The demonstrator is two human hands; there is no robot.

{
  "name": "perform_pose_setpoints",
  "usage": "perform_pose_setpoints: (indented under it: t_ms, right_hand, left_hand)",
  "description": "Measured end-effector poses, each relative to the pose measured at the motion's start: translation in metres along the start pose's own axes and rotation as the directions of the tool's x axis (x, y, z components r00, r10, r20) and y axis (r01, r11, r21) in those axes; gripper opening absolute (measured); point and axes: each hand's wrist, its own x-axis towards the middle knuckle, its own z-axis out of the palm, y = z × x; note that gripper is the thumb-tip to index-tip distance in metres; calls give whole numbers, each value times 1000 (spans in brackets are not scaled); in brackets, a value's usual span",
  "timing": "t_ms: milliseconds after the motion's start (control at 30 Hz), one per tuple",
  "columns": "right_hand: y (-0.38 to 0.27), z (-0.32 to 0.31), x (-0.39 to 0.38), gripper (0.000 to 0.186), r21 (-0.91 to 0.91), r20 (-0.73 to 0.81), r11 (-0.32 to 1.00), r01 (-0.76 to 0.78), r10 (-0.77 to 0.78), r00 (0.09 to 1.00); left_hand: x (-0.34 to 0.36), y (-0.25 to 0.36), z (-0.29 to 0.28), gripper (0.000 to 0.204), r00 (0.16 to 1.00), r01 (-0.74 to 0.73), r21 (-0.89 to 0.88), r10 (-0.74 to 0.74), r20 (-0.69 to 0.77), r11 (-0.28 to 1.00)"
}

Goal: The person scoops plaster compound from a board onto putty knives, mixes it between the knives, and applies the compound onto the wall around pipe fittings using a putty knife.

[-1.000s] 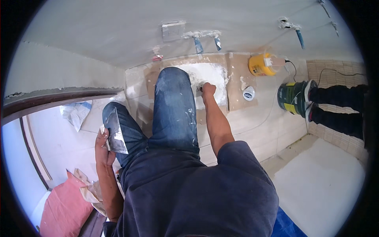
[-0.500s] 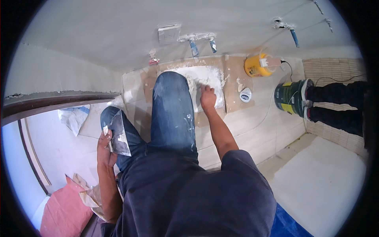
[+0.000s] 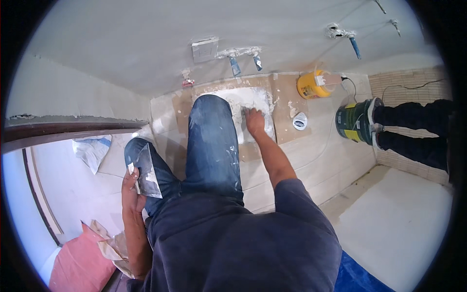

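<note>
My left hand [image 3: 130, 187] grips a wide, white-smeared blade [image 3: 148, 173] over my left thigh [image 3: 163, 168], while white paste [image 3: 260, 97] lies spread on cardboard [image 3: 287, 100] by the wall [image 3: 146, 29] — my right hand [image 3: 255, 121] over it, fingers curled, though I cannot tell what they pinch. Rightward sit a lid [image 3: 300, 121], a yellow bucket [image 3: 311, 86] and a green bucket [image 3: 355, 121], a co-worker's feet [image 3: 376, 138] on top.
</note>
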Motion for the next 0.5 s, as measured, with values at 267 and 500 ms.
perform_pose_setpoints:
  t_ms: [267, 500]
  right_hand:
    - [12, -35, 8, 37, -3, 337, 987, 162, -152, 929]
    - [5, 18, -5, 36, 7, 33, 999, -43, 43, 999]
  left_hand:
    - [-8, 7, 10, 35, 997, -31, -11, 31, -67, 999]
    - [2, 0, 15, 34, 997, 2, 2, -2, 77, 1000]
